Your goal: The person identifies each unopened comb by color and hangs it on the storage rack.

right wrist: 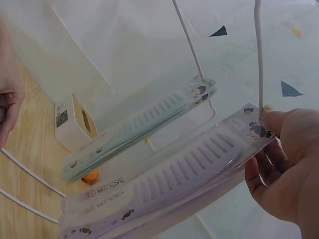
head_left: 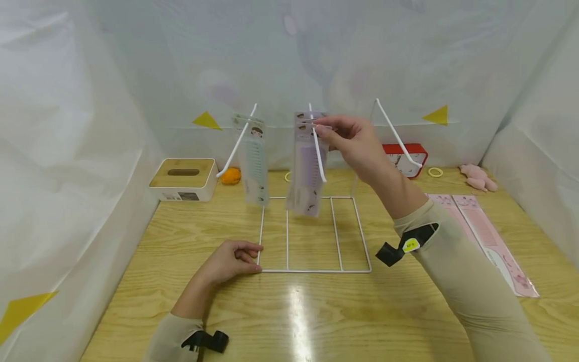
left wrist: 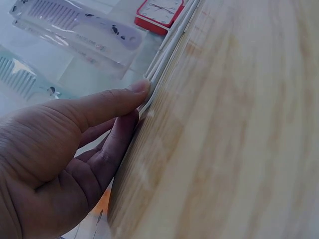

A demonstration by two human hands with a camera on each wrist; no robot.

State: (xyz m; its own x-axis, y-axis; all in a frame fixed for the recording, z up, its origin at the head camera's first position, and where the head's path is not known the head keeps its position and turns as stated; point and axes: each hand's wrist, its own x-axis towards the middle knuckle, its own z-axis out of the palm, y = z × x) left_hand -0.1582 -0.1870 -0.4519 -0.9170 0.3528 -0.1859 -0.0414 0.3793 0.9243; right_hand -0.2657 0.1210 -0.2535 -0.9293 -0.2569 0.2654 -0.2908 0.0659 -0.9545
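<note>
A white wire rack (head_left: 316, 271) with three prongs stands on the table. My left hand (head_left: 230, 264) holds its front left corner, the thumb (left wrist: 137, 87) pressed against the wire in the left wrist view. On the middle prong hang purple combs in clear packets (head_left: 309, 166), one behind another. The right hand (head_left: 355, 146) pinches the front purple packet near its top edge, with the prong passing beside the fingertips. Green packaged combs (right wrist: 149, 117) hang from the left prong (head_left: 237, 143). Nothing hangs on the right prong (head_left: 398, 133).
Two pink comb packets (head_left: 486, 226) lie on the right of the table. Along the back are a tissue box (head_left: 183, 173), an orange ball-like object (head_left: 230, 176), a red clock (head_left: 409, 163), a yellow ring (head_left: 435, 172) and a pink plush toy (head_left: 477, 177).
</note>
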